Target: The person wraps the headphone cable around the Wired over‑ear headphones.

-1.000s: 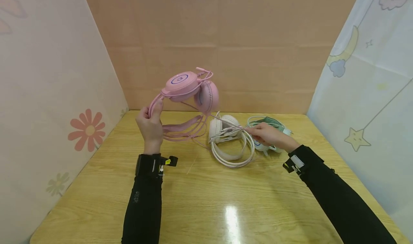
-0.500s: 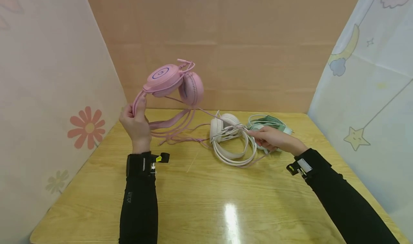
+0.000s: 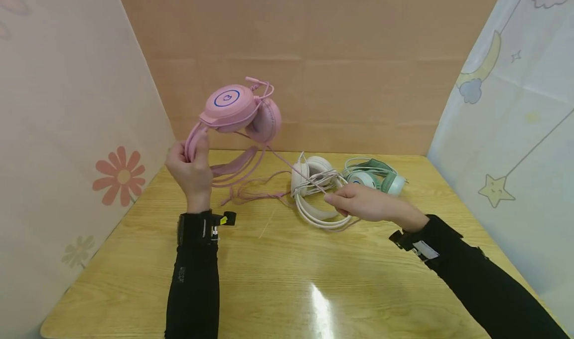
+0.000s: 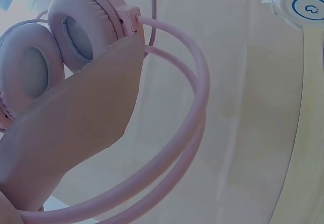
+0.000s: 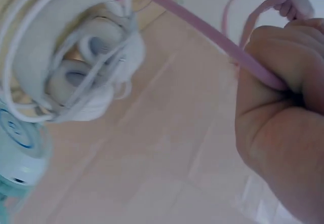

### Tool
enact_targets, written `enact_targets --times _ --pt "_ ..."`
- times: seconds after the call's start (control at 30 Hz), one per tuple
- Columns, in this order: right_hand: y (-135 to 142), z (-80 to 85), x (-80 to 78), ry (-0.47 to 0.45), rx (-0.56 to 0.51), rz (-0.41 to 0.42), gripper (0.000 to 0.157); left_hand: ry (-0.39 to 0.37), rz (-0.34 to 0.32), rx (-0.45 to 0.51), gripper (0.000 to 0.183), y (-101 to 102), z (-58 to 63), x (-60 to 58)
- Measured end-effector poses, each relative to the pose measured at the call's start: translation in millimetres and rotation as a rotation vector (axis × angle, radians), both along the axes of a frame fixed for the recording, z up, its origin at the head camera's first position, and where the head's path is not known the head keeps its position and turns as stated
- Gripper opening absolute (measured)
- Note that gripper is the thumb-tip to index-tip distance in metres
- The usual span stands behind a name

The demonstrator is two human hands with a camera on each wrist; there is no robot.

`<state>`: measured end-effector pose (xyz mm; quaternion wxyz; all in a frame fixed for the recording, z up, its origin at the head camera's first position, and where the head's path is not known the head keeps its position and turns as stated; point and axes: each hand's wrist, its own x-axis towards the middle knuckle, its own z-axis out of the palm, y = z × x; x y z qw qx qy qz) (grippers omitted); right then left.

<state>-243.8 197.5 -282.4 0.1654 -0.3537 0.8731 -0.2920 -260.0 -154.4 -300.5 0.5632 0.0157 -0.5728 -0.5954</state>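
Pink headphones (image 3: 228, 107) are held up above the table by my left hand (image 3: 190, 172), which grips the headband near one ear cup. In the left wrist view, both padded ear cups (image 4: 83, 29) and the curved headband rods (image 4: 202, 87) show beyond that hand. My right hand (image 3: 363, 202) pinches the pink cable (image 5: 212, 34) in front of the white headphones. The cable runs taut from the pink ear cups to my fingers. More pink cable (image 3: 257, 194) lies loosely on the table, partly behind the white headphones (image 3: 309, 174).
The white headphones lie on the wooden table (image 3: 251, 279) with their own cable wound round them. Green and white headphones (image 3: 374, 174) lie right of them, also wrapped in cable. A brown back wall (image 3: 291, 70) and patterned side walls enclose the table.
My left hand has moved left and slightly up with the pink headphones. My right hand has come nearer and a little left with the cable, uncovering more of the green headphones.
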Motion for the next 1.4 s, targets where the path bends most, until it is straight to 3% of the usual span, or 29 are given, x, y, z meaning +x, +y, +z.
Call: enact_targets --times 0.13,0.3,0.5,0.63,0.8,0.93,1.2,1.4 --pt "-10.7 28.2 10.6 0.066 -0.003 -0.026 0.047 -0.004 0.029 -0.038 0.035 4.4 -1.9 -2.3" --pt "-25.2 66.0 12.7 0.107 -0.058 -0.033 0.042 0.000 0.053 -0.107 0.040 7.5 -9.3 -6.5" --pt "-30.0 99.6 12.8 -0.005 -0.171 0.020 0.038 0.016 0.016 -0.187 0.044 17.8 -16.3 -10.6" --pt "-13.9 115.6 8.3 -0.074 -0.276 0.057 0.040 -0.009 -0.038 -0.127 0.038 13.4 -20.4 -18.3" --pt "18.1 115.3 -5.3 -0.155 -0.428 0.067 0.040 -0.049 -0.143 0.121 0.045 -6.8 -24.3 -24.8" --pt "37.6 106.5 -16.6 -0.187 -0.363 -0.009 0.037 -0.053 -0.176 0.251 0.049 -16.3 -26.9 -25.3" --pt "70.7 87.3 -31.4 -0.137 -0.087 -0.171 0.045 -0.041 -0.172 0.248 0.048 -12.5 -25.3 -24.6" --pt "116.6 72.5 -48.7 -0.155 -0.035 -0.320 0.051 -0.111 -0.123 0.245 0.050 -23.0 -29.5 -27.2"
